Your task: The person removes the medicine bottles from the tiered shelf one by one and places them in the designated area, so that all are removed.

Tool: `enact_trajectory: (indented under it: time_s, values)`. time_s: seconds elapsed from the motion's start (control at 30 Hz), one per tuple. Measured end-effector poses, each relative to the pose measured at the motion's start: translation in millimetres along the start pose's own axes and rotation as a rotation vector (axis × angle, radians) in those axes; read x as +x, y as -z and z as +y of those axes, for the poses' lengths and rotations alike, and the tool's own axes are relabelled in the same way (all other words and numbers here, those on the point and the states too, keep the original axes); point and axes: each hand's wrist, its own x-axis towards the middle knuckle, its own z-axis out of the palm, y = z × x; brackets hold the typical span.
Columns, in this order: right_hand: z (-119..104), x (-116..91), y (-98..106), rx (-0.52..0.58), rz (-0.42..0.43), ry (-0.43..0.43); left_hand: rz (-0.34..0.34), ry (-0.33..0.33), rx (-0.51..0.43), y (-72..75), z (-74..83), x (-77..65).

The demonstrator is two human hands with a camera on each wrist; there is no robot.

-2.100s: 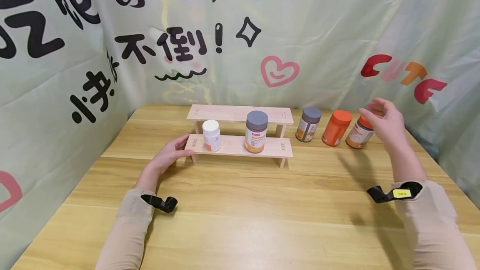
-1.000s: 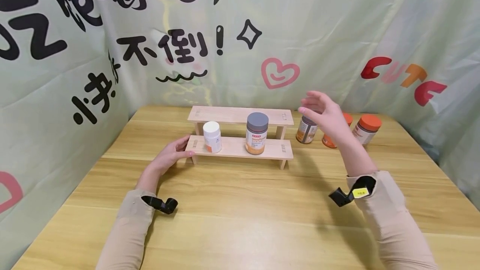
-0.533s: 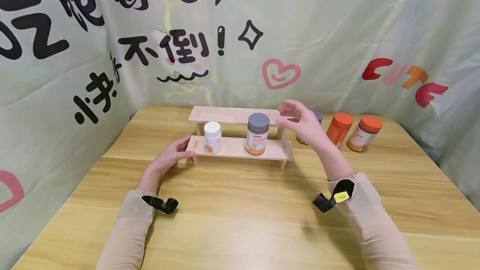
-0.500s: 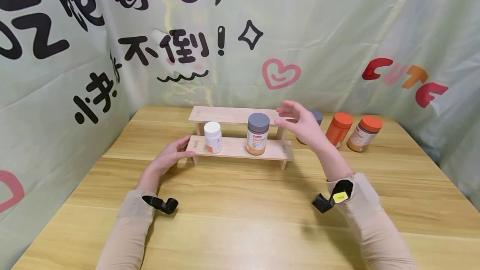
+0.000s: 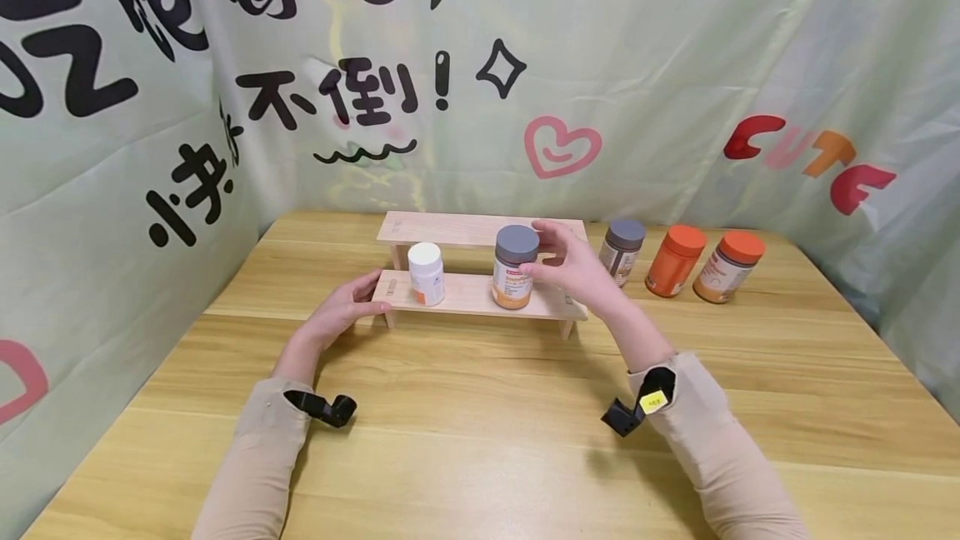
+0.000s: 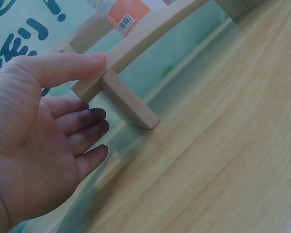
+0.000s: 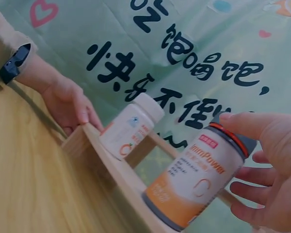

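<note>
My left hand (image 5: 341,307) holds the left end of the two-tier wooden shelf (image 5: 468,292); in the left wrist view the thumb lies along the board (image 6: 155,36) and the fingers are below its end. On the lower tier stand a white bottle (image 5: 427,277) and, to its right, an upright jar with a grey cap (image 5: 512,273). My right hand (image 5: 570,265) is at that jar's right side. In the right wrist view its thumb overlaps the jar's neck, with the other fingers loosely bent beside the jar (image 7: 191,179), not wrapped round it.
Right of the shelf stand another grey-capped jar (image 5: 622,248), an orange jar (image 5: 675,263) and an orange-capped jar (image 5: 727,269). The upper tier (image 5: 450,228) is behind the lower one. A printed cloth (image 5: 660,90) hangs behind the wooden table (image 5: 480,423).
My right hand has moved left from above the orange-capped jar, past the other jars, to the grey-capped jar on the shelf. The left hand has stayed at the shelf end.
</note>
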Motion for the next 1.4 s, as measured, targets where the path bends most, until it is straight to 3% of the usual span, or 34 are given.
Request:
enact_trajectory:
  time_s: [0.2,0.33,0.57,0.77,1.13,1.4]
  values:
    - [7.0,2.8,-9.4,0.038,-0.006,0.019,-0.019,-0.008,-0.053,-0.8,-0.3,0.2]
    - [8.4,4.6,-13.1,0.032,-0.002,0.017,-0.014,-0.001,-0.037,-0.1,-0.2,0.1]
    - [5.1,3.5,-16.2,-0.084,0.016,0.019,-0.028,-0.033,-0.045,0.0,-1.5,0.5]
    - [6.1,1.1,-16.2,-0.114,0.030,0.033,-0.041,-0.056,-0.039,0.7,-3.3,1.4]
    - [-0.3,-8.6,-4.8,-0.128,0.060,-0.009,-0.005,0.002,-0.012,0.8,0.2,0.8]
    - [0.1,-15.0,11.4,-0.131,0.092,0.016,-0.025,-0.011,-0.040,0.8,-0.2,1.2]
